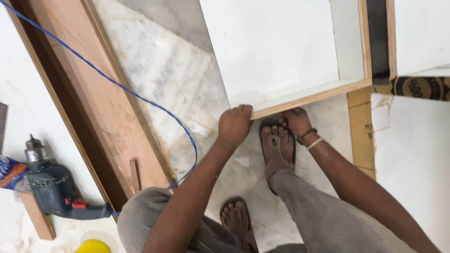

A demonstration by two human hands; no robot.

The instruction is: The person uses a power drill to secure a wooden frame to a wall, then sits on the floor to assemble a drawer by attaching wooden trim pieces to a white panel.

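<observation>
Grey-trousered knees fill my lower view, above them the white box frame (281, 51) with plywood edging lies on the marble floor (173, 79), my left hand (233, 125) clamped on its near corner, my right hand (296, 121) gripping under the same edge, a blue drill (56, 192) well apart at left.

I'm reaching both arms forward and down; my left hand (234, 124) is curling its fingers closed (knuckles up), my right hand (296, 121) is gripping low, wrist banded.

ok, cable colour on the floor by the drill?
Blue cable, running across the wooden board to the drill; head view.
</observation>
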